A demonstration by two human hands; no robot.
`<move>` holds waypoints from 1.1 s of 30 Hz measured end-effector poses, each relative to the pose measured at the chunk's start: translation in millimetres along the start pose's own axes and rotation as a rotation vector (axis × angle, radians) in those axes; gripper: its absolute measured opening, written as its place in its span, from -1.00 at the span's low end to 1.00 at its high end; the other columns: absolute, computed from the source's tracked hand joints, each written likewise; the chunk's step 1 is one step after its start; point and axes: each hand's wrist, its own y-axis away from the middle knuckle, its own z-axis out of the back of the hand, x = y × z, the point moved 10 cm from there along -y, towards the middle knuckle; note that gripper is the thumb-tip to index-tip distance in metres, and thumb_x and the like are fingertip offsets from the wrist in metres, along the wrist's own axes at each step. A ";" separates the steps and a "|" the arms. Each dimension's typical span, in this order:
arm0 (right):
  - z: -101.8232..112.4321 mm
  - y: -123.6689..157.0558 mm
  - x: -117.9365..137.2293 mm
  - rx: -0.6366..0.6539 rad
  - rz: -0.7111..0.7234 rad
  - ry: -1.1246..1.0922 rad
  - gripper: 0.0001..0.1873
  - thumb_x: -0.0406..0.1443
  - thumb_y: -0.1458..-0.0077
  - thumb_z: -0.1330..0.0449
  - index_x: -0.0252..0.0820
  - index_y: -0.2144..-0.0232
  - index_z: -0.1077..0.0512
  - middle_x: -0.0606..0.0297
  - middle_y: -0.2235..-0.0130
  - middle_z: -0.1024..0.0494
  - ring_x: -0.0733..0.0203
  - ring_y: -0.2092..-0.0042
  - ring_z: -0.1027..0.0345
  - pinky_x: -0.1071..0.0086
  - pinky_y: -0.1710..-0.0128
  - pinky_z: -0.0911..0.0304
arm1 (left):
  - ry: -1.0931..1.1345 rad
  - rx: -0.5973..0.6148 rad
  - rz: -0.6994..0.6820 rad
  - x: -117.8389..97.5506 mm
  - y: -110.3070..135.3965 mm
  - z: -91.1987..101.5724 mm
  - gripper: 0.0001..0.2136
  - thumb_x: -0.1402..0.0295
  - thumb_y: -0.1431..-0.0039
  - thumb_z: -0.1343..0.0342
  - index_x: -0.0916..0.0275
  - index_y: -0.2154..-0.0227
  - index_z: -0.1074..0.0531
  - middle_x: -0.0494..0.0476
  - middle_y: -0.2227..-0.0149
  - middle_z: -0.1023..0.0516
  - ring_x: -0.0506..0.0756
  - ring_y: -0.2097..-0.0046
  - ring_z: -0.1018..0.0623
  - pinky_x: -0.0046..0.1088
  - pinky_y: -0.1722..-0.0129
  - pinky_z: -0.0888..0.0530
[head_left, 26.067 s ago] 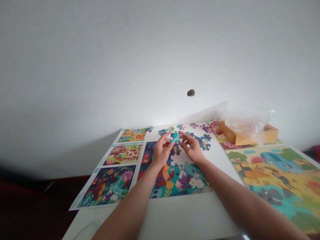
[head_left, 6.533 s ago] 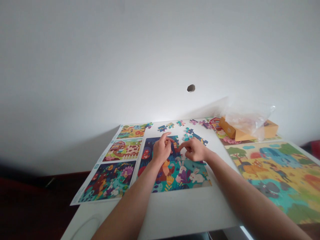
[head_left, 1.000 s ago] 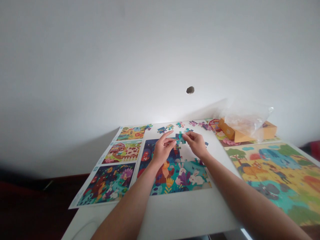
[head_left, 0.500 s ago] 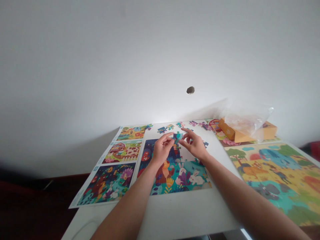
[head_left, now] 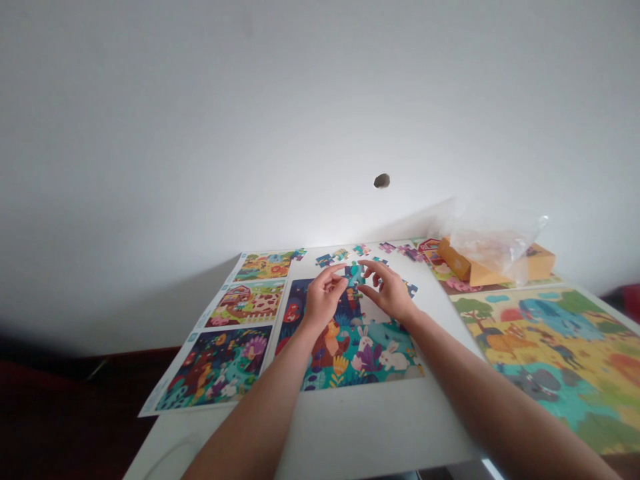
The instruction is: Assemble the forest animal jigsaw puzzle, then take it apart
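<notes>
A teal and dark blue jigsaw puzzle piece (head_left: pixel 355 272) is at the fingertips of both my hands, over the upper edge of a partly joined jigsaw puzzle (head_left: pixel 373 380). My left hand (head_left: pixel 325 297) has its fingers curled, with thumb and forefinger at the piece's left side. On the other side my right hand (head_left: pixel 393 293) keeps thumb and forefinger well apart around the piece's right side; contact there is hard to make out. White rabbits, a bear and plants show on the joined lower part. My hands and forearms cover some of it.
Loose puzzle pieces (head_left: pixel 325 260) lie along the back near the wall. A printed sheet with three pictures (head_left: pixel 200 333) is on the left. To the right are a savanna picture (head_left: pixel 545 347), an orange box (head_left: pixel 540 261) and a clear plastic bag (head_left: pixel 493 237).
The piece has turned and shifted slightly left between my hands. My right thumb and forefinger have spread further apart. My left hand has hardly moved.
</notes>
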 end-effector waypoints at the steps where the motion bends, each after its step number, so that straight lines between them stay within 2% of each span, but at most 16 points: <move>1: -0.1 0.0 -0.4 0.000 -0.001 0.002 -0.46 -0.20 -0.12 -0.25 -0.01 -0.16 -0.31 0.26 0.19 -0.48 0.27 0.36 -0.25 0.37 0.29 -0.29 | -0.001 0.000 0.001 -0.7 0.0 -0.1 -0.65 0.27 -0.12 -0.19 0.25 0.04 -0.47 0.03 0.38 -0.51 -0.02 0.35 -0.49 -0.54 0.31 -0.39; 7: -0.8 0.4 -4.1 0.004 -0.015 0.063 -0.46 -0.19 -0.09 -0.27 -0.05 -0.13 -0.34 0.26 0.22 -0.49 0.27 0.37 -0.26 0.34 0.27 -0.28 | -0.038 0.026 0.011 0.0 1.8 -6.0 -0.66 0.27 -0.14 -0.16 0.24 0.02 -0.46 0.01 0.41 -0.49 -0.02 0.40 -0.46 -0.53 0.37 -0.37; 12: -4.1 0.6 -10.8 0.026 -0.053 0.148 -0.51 -0.15 -0.06 -0.29 -0.11 -0.04 -0.42 0.26 0.27 -0.52 0.24 0.38 -0.28 0.33 0.27 -0.25 | -0.117 0.078 0.014 9.2 3.0 -13.7 -0.67 0.29 -0.15 -0.14 0.23 0.02 -0.45 0.04 0.42 -0.52 0.04 0.37 -0.51 -0.46 0.30 -0.41; 29: -5.9 0.5 -11.0 0.025 -0.063 0.153 -0.49 -0.16 -0.07 -0.27 -0.11 -0.08 -0.39 0.33 0.35 -0.54 0.25 0.40 -0.30 0.37 0.30 -0.22 | -0.145 0.095 0.000 12.4 2.3 -12.8 -0.68 0.32 -0.19 -0.11 0.22 -0.01 -0.43 0.06 0.39 -0.55 0.03 0.35 -0.53 -0.48 0.33 -0.41; 33: -1.3 0.6 -18.2 -0.006 -0.128 0.182 -0.48 -0.16 -0.08 -0.26 -0.09 -0.10 -0.38 0.33 0.35 -0.58 0.22 0.39 -0.35 0.35 0.29 -0.23 | -0.117 0.069 -0.005 17.0 1.0 -10.4 -0.61 0.29 -0.21 -0.09 0.21 -0.10 -0.36 0.09 0.33 -0.56 0.04 0.31 -0.54 -0.47 0.30 -0.43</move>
